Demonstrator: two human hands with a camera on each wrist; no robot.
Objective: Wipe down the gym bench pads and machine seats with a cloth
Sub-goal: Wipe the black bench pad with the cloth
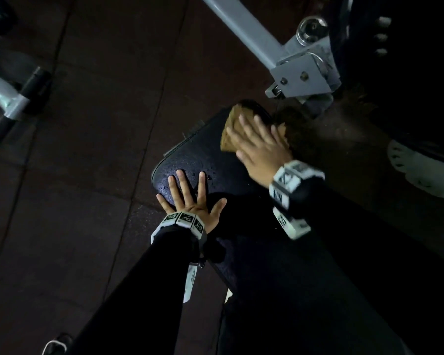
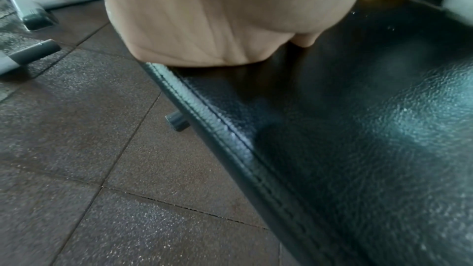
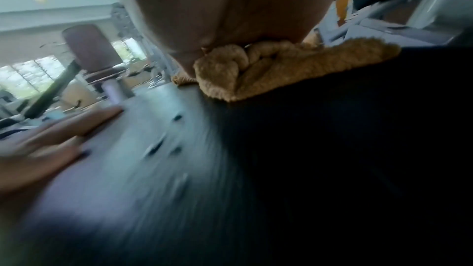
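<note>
A black leather bench pad [image 1: 203,160] runs from the middle of the head view toward the lower right, with water drops on it. My left hand [image 1: 190,196] lies flat on its near left corner, fingers spread and straight. My right hand [image 1: 259,144] presses a tan fluffy cloth [image 1: 235,124] onto the far end of the pad with flat fingers. In the right wrist view the cloth [image 3: 268,70] bunches under the palm on the pad [image 3: 332,149]. The left wrist view shows the pad's stitched edge [image 2: 225,128] under my palm [image 2: 217,13].
A grey steel frame beam and bracket [image 1: 300,70] stand just beyond the cloth. Another grey machine leg [image 1: 13,103] lies on the dark rubber floor tiles [image 1: 87,175] at the left. A white shoe [image 1: 420,170] is at the right, a black one [image 1: 57,344] at the bottom left.
</note>
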